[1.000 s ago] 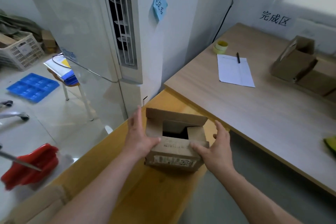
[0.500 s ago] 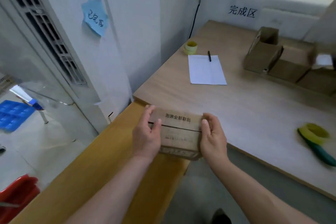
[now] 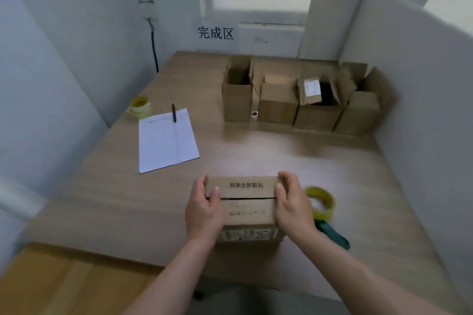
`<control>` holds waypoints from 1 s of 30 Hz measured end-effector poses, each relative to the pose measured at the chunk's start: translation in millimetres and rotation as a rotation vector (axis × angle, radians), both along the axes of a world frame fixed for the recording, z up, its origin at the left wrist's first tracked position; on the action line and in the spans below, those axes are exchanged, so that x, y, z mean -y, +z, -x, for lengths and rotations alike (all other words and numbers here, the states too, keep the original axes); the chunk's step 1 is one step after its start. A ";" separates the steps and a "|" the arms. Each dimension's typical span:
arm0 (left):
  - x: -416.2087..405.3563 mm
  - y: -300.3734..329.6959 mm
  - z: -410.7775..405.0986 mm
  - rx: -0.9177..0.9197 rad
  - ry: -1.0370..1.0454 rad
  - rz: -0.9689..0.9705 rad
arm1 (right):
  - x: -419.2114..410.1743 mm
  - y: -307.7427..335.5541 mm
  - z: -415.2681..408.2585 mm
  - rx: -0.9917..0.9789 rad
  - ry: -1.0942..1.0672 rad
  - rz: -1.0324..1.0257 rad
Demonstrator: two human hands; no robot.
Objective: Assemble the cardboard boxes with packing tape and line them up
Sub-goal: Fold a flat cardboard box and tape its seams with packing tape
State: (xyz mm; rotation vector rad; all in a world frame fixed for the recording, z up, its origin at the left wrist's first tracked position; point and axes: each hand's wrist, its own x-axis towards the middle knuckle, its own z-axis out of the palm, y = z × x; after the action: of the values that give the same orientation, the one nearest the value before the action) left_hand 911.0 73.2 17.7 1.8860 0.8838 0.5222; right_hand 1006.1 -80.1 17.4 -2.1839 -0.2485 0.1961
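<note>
Both hands clasp the small cardboard box [image 3: 242,199] by its ends, left hand [image 3: 203,210] and right hand [image 3: 293,206], near the front of the surface [image 3: 256,151]. It looks light and stiff, though the untaped flaps would likely spring open; gripping the ends with thumbs over the seam seems wisest.

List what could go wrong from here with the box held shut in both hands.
1. The two top flaps of the box meet at an untaped seam; if either the left hand or the right hand lets go to fetch tape, they may spring open.
2. The tape dispenser lies just beside the right hand and could get knocked as the box is set down.
</note>
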 end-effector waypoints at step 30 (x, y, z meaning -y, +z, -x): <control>-84.6 -51.3 -134.2 -0.239 -0.303 -0.149 | -48.1 -44.0 -112.3 -0.143 0.017 0.121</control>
State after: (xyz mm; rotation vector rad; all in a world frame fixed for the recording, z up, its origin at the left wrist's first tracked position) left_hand 1045.1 157.8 -33.6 2.2032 0.7051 0.1836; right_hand 1118.4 -32.0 -26.6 -2.2756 -0.1792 0.3838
